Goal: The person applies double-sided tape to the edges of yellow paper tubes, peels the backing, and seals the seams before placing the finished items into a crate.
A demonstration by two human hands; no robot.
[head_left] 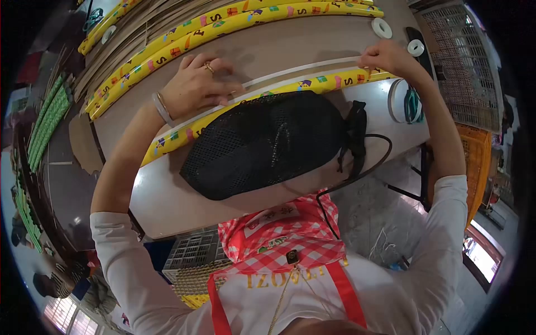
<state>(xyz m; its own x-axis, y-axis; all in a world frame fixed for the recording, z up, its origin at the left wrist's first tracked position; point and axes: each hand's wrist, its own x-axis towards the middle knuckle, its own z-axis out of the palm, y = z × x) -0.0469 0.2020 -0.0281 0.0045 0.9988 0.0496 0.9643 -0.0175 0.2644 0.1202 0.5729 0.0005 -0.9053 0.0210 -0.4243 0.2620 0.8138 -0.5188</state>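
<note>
A yellow printed roll lies across the table in front of me, with a long thin white strip along its far side. My left hand is over the left part of the strip, fingers bent and apart, the fingertips at the strip and roll. At the right end, my right hand has its fingers pinched together where the white strip ends, just above the roll. A black mesh bag sits on the near side of the table and covers part of the roll.
More yellow printed rolls and brown strips lie at the back. White tape rolls stand beyond my right hand; a larger tape roll and green-handled scissors are at the right edge. A black cable hangs off the table.
</note>
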